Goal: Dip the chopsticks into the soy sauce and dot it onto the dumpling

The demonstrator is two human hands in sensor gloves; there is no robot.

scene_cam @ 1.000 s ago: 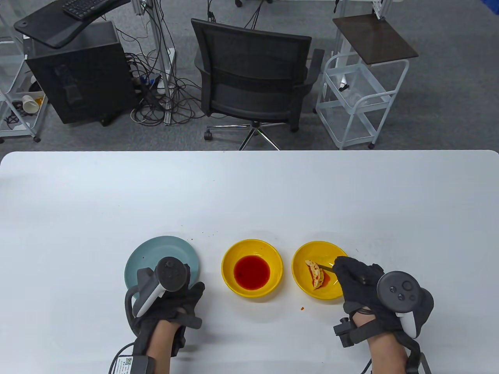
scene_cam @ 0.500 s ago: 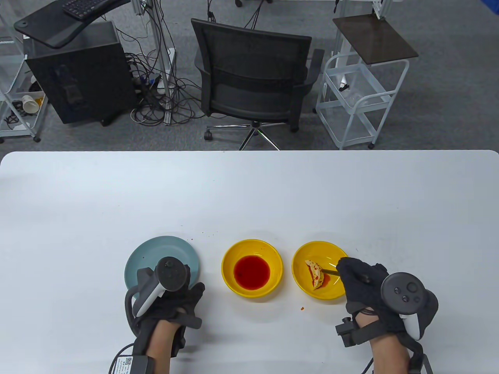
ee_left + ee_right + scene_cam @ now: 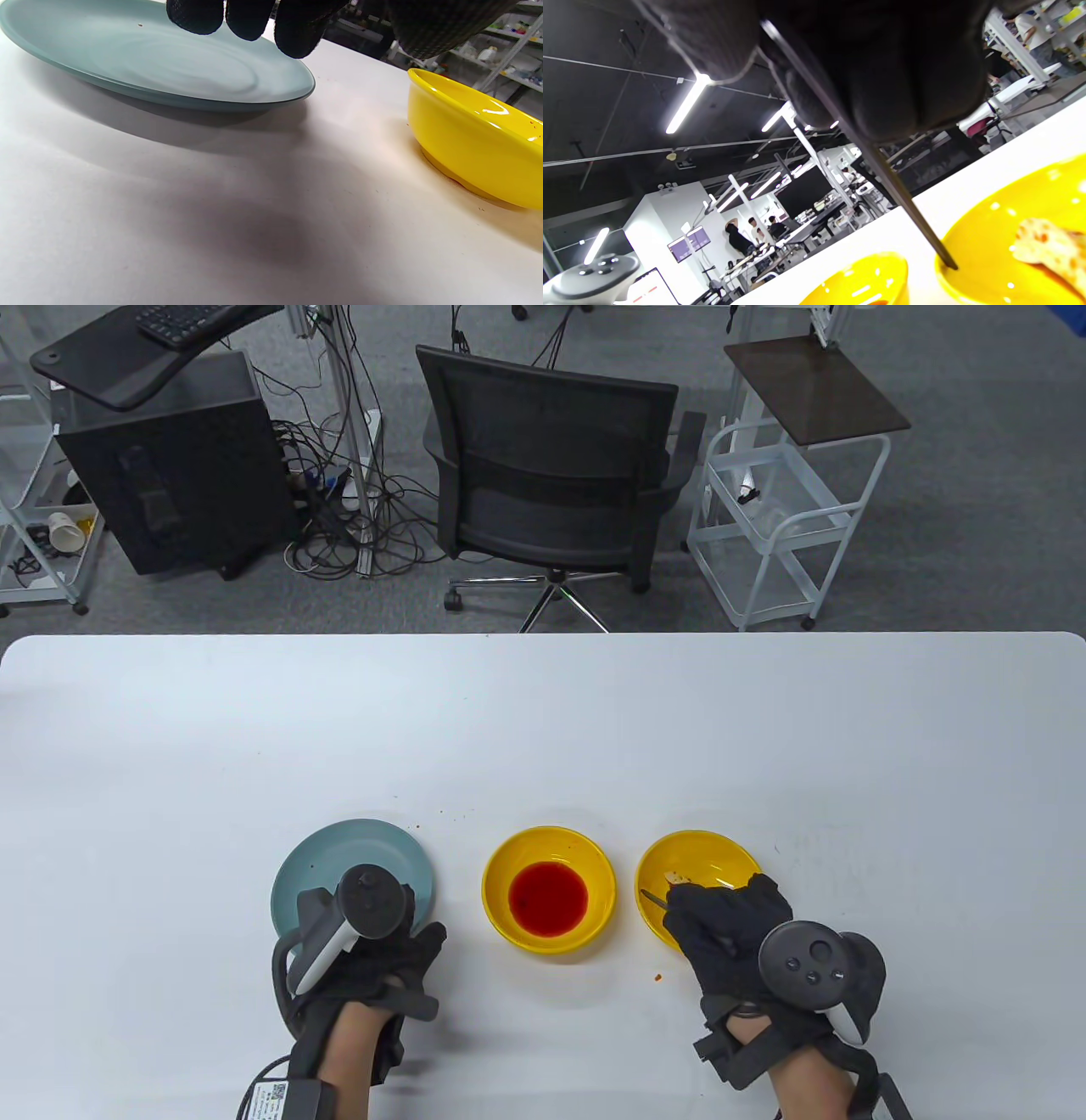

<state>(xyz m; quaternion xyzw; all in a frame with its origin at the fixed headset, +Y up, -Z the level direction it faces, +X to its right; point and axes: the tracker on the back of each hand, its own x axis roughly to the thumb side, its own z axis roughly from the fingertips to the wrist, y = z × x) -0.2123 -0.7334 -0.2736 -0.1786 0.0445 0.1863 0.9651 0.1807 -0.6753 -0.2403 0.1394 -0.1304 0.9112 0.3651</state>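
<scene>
Over dumpling bowl [image 3: 691, 848], chopsticks [image 3: 653, 897] pointing left.

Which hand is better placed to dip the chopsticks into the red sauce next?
The right hand: it holds the chopsticks, tips at the dumpling bowl beside the sauce bowl. The left hand rests by the blue plate, holding nothing.

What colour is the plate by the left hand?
Pale blue-green plate; clearest in the left wrist view.

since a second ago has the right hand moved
Yes. The right hand has shifted left and toward the table's near edge, now covering most of the dumpling bowl.
</scene>
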